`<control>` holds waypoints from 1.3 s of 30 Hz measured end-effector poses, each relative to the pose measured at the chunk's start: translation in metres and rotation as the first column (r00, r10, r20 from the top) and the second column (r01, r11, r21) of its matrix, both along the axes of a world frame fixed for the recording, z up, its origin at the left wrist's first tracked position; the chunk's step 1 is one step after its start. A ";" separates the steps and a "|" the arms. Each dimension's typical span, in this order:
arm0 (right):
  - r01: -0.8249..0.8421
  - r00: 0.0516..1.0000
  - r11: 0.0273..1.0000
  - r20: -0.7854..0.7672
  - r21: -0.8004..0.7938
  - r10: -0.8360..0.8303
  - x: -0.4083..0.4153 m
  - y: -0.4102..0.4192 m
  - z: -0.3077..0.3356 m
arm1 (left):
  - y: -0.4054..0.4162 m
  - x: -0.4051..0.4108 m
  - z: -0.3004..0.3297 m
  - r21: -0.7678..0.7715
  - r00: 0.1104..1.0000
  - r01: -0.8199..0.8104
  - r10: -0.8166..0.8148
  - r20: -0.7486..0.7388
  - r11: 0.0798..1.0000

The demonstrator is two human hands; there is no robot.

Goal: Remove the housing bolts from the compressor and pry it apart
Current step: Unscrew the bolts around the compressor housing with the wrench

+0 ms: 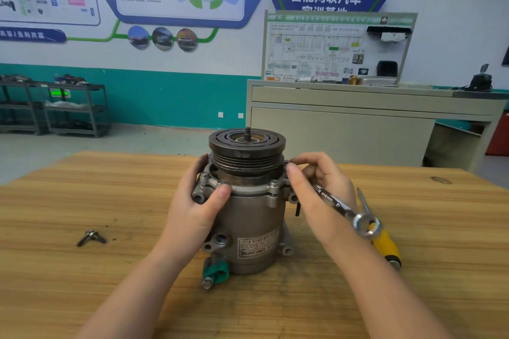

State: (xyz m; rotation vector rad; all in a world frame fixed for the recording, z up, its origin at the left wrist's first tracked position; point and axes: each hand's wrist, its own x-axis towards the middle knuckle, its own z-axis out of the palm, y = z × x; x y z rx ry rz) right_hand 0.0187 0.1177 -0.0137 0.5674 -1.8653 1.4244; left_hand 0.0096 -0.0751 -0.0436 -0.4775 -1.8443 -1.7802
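**Compressor upright on bench, both hands at the flange**

AC compressor (248, 217) upright at centre of wooden workbench (82, 201), grooved pulley (247, 148) on top, threaded shaft end up. Label plate facing camera, low on body. Green cap (216, 272) at bottom-left port.

Left hand (198, 206) wrapped round left side of housing, thumb pressed on flange edge beside bolt head (221, 182). Second bolt head (273, 183) at front right of flange.

Right hand (319, 198) holding combination wrench (344, 209) in palm, ring end sticking out toward camera; fingertips curled at right flange ear, pinching something small there, too hidden to tell what.

Two loose bolts (91, 237) lying crossed on bench, well left of compressor. Yellow-handled screwdriver (381, 239) lying just right of right hand.
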 end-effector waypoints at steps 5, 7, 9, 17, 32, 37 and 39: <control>0.011 1.000 0.999 0.000 -0.034 -0.011 0.001 -0.001 0.001 | -0.002 -0.001 -0.001 -0.018 1.000 -0.003 0.003 0.007 1.000; -0.002 1.000 1.000 -0.005 -0.029 0.002 0.001 -0.001 0.002 | -0.002 -0.001 -0.001 -0.020 1.000 0.001 -0.001 0.005 1.000; 0.004 1.000 1.000 -0.010 0.017 -0.004 0.002 0.000 0.001 | -0.002 -0.002 -0.001 -0.021 1.000 0.003 -0.003 0.002 1.000; -0.007 1.000 0.999 0.016 0.031 0.007 0.005 0.000 0.003 | -0.002 -0.002 0.000 -0.013 1.000 0.013 -0.013 0.007 1.000; 0.038 0.997 0.999 0.063 0.011 -0.039 0.003 0.001 0.001 | -0.001 -0.001 -0.001 0.004 0.999 0.016 -0.016 0.032 1.000; 0.027 1.000 1.000 0.008 0.016 -0.027 0.006 0.001 0.001 | -0.001 0.000 0.000 -0.001 0.999 0.011 -0.011 0.050 1.000; 0.026 0.999 0.999 0.029 0.024 -0.027 0.006 0.002 0.002 | -0.001 0.000 0.000 0.008 0.999 0.014 -0.015 0.049 1.000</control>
